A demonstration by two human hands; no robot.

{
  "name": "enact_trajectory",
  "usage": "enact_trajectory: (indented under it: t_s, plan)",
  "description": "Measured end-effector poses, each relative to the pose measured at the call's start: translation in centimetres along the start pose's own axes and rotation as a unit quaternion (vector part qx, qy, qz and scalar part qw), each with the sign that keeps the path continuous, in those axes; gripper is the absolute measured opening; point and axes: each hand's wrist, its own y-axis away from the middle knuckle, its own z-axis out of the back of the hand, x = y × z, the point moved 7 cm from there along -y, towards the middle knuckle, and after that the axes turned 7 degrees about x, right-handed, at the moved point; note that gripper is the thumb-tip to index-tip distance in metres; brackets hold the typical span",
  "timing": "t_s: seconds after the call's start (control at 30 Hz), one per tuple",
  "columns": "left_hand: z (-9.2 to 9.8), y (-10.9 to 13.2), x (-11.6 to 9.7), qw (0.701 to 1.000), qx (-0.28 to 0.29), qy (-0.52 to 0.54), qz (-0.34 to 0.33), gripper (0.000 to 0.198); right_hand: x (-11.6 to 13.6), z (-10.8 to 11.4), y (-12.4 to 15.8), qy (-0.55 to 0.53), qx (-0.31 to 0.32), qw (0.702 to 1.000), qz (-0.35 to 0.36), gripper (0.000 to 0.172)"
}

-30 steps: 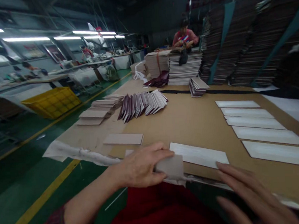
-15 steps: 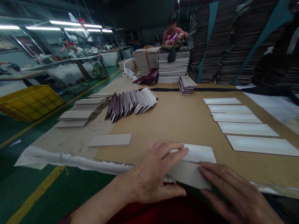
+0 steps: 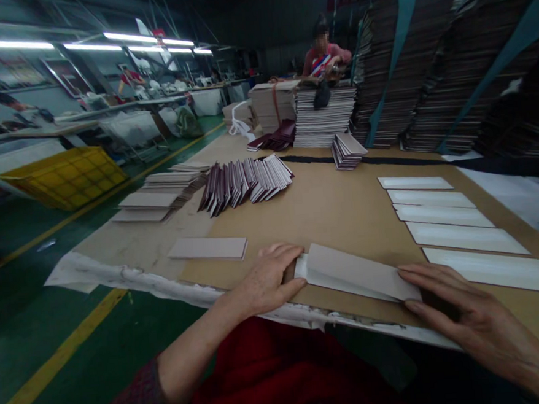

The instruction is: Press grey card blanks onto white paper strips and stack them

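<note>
A grey card strip [image 3: 355, 268] lies at the near edge of the brown table [image 3: 339, 215], on top of a white strip [image 3: 333, 283] whose edge peeks out beneath it. My left hand [image 3: 268, 279] grips the card's left end between fingers and thumb. At the card's right end my right hand [image 3: 466, 314] holds it the same way, fingers long on top and thumb below. Another single grey card [image 3: 208, 248] lies just left of my left hand.
Several white strips [image 3: 446, 215] lie in a row on the right. Fanned maroon-and-white pieces [image 3: 245, 182] and a pile of grey cards [image 3: 158, 194] sit further back left. A person [image 3: 324, 53] works behind tall stacks [image 3: 323, 121]. A yellow crate [image 3: 64, 176] stands on the floor.
The grey card has come up from the table edge onto the white strip. My left hand slid to its left end and my right hand moved out to its right end.
</note>
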Motion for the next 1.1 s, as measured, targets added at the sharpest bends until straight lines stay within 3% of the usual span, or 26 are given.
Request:
enact_trajectory:
  t_s: [0.33, 1.1]
  plan:
    - [-0.2, 0.3, 0.6, 1.0, -0.029, 0.01, -0.002, 0.058, 0.0, -0.9, -2.1, -0.003, 0.029, 0.999, 0.046, 0.036]
    - [-0.2, 0.3, 0.4, 0.999, -0.037, 0.013, -0.019, 0.045, -0.4, -1.5, -2.3, 0.002, 0.061, 0.998, 0.021, 0.039]
